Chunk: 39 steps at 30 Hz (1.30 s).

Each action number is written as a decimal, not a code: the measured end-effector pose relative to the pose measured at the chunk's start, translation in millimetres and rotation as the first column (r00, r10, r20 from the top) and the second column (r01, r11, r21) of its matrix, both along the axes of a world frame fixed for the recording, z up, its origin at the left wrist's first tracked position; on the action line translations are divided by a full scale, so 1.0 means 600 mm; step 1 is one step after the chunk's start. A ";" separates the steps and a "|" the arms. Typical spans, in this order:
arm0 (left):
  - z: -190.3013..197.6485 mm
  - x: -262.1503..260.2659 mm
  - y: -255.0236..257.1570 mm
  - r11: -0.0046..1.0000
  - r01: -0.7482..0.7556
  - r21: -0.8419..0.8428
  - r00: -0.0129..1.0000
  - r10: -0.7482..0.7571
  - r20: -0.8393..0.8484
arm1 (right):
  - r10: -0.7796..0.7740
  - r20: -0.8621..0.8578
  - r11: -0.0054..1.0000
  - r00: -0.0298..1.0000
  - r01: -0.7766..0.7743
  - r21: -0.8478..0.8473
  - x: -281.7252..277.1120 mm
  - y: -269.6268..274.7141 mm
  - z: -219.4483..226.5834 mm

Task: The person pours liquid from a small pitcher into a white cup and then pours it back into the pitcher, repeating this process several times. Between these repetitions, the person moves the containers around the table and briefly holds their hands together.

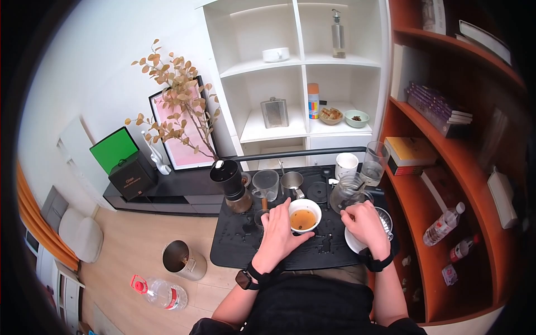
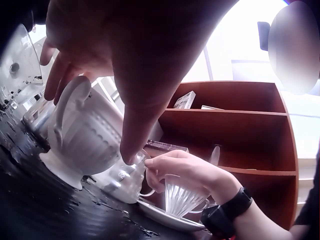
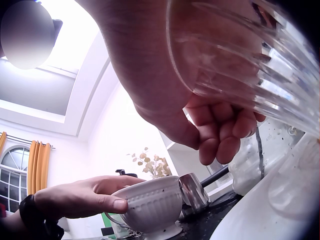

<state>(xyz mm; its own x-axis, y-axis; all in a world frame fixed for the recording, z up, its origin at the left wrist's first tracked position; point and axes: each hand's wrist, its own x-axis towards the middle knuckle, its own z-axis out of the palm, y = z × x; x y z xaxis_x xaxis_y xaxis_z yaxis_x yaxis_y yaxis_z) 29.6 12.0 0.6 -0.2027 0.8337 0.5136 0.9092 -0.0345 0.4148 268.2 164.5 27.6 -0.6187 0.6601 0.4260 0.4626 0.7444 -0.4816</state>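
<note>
Head view showed a person seated at a black tray [image 1: 234, 251] with both hands on it. The left hand [image 1: 277, 229] lay against the left side of a white cup [image 1: 304, 215] that stood near the middle of the tray and held brown liquid. Its fingers were almost straight along the cup wall and its thumb reached round the near side, so the hand cradled the cup without closing tightly. The left wrist view confirmed this: the thumb [image 2: 132, 135] pressed on the ribbed wall of the cup [image 2: 85, 140], the other fingers reached past the cup handle, and the cup foot rested on the wet black surface. The right hand [image 1: 365, 223] rested to the right of the cup, over a white saucer [image 1: 353, 241] that carried a clear ribbed glass funnel [image 1: 385, 218]. In the left wrist view the right hand [image 2: 187, 170] had its fingers curled on the top of the funnel [image 2: 182, 197], which stood on the saucer [image 2: 167, 217]. The right wrist view showed the same curled fingers [image 3: 220, 127] beside the funnel [image 3: 240, 55]. A glass jug [image 1: 349, 190] stood just behind the right hand. A black grinder [image 1: 229, 181], a glass beaker [image 1: 266, 184] and a steel pitcher [image 1: 292, 181] stood along the far edge of the tray.
</note>
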 end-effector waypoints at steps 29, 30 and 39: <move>0.099 -0.031 -0.088 0.987 -0.110 0.115 0.946 0.068 0.317 | -0.014 -0.057 0.998 0.998 0.017 0.064 -0.003 -0.005 -0.003; 0.103 -0.043 -0.094 0.982 -0.120 0.144 0.950 0.072 0.303 | -0.018 -0.059 0.998 0.998 0.021 0.056 -0.002 -0.004 -0.004; 0.097 -0.123 -0.117 0.963 -0.250 0.102 0.940 0.215 0.266 | 0.008 -0.055 1.000 0.998 -0.007 0.008 -0.002 0.000 0.001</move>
<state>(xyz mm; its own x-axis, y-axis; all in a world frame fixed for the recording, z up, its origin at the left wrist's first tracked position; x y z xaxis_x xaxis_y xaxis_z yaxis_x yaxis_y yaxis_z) -43.9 -58.4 59.0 -0.5190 0.6756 0.5236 0.7656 0.0950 0.6362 267.2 164.5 28.3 -0.5989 0.6521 0.4648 0.4299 0.7515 -0.5004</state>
